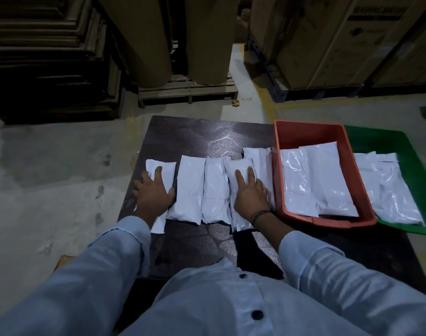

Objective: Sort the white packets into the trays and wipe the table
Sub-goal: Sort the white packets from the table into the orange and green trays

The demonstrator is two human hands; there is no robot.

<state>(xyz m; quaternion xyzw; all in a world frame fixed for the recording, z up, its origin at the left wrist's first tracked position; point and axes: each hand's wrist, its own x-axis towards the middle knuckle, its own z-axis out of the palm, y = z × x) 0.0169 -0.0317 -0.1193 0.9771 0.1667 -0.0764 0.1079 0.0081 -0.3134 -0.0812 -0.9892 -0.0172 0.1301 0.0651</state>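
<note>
Several white packets lie side by side on the dark table [183, 241]. My left hand [153, 192] rests flat, fingers spread, on the leftmost packet [167, 169]. My right hand [249, 194] lies with straight fingers on a packet [240, 166] near the row's right end. Two more packets [189, 187] [214, 190] sit between the hands, and another [260, 156] lies against the red tray. The red tray [278, 170] holds white packets [316, 180]. Beside it on the right, the green tray [413, 166] also holds white packets [386, 190].
A dark cloth [253, 253] lies on the table by my right forearm. Beyond the table are a wooden pallet [187, 89] with big brown rolls [207, 40], cardboard boxes [340, 44] at the back right and dark stacked sheets [44, 57] at the back left.
</note>
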